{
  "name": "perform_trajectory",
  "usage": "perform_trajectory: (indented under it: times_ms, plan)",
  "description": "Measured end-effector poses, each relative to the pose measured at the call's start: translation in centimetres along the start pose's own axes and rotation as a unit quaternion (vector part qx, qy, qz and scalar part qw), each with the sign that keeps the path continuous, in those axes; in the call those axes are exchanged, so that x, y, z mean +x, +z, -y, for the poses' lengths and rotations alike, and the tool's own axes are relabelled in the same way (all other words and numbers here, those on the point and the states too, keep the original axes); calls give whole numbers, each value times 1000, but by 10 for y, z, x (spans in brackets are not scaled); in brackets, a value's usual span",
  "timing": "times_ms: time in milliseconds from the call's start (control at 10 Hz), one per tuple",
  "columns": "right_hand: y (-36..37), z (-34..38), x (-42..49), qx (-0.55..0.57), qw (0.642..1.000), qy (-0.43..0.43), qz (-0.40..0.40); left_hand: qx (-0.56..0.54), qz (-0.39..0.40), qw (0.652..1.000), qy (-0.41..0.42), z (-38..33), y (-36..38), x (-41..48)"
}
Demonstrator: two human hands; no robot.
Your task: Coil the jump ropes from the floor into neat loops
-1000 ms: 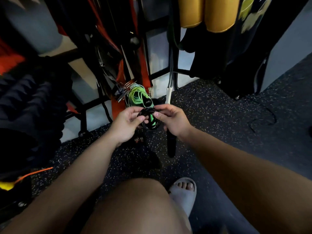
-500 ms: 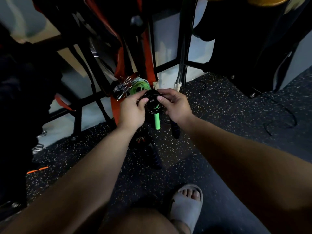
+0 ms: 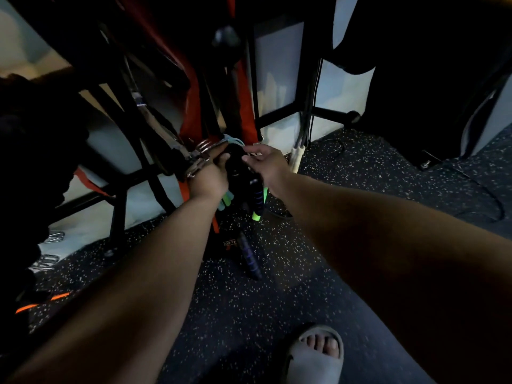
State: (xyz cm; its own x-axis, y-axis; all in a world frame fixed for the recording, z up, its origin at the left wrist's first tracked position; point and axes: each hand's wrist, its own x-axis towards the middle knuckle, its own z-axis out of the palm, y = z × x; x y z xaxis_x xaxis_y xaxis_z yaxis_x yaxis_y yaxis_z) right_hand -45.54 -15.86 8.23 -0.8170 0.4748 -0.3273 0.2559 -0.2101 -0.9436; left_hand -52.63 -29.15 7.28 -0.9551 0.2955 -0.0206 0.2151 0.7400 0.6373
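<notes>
Head view, the only one. Both arms now reach farther forward than half a second ago, carrying the black rope coil up against the foot of the rack, close to the green rope already lying coiled there. The left hand is wrapped around the coil's left side, fingers closed on it. The right hand has loosened: its fingers are spread and sit at the coil's right edge; whether they touch the coil cannot be told through the motion blur. Judgement: coiling of this rope is done and the step in hand is setting it down beside the finished one, so the task is well along. The coil itself reads as a small, tight, dark bundle held between the hands just above the speckled floor; its individual loops are not resolved in this dim light. One ribbed dark handle hangs below the hands, a second handle rests on the floor beneath, with green handle tips showing alongside. A sandalled foot stands at the near edge.
</notes>
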Motion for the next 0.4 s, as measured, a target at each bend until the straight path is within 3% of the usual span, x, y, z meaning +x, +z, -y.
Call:
perform_trajectory:
  times_ms: [100, 200, 300, 400]
  plan:
    - [-1, 1, 2, -3, 1000, 14, -6, 119, 13, 993, -18, -11, 0, -5]
    - [-6, -2, -8, 49, 999, 7, -12, 142, 15, 989, -23, -20, 0, -13]
    - [-14, -11, -14, 53, 998, 12, -26, 70, 8, 998, 6, -16, -3, -17]
    - [-25, -22, -26, -21, 999, 24, -40, -35, 8, 999, -32, -15, -6, -34]
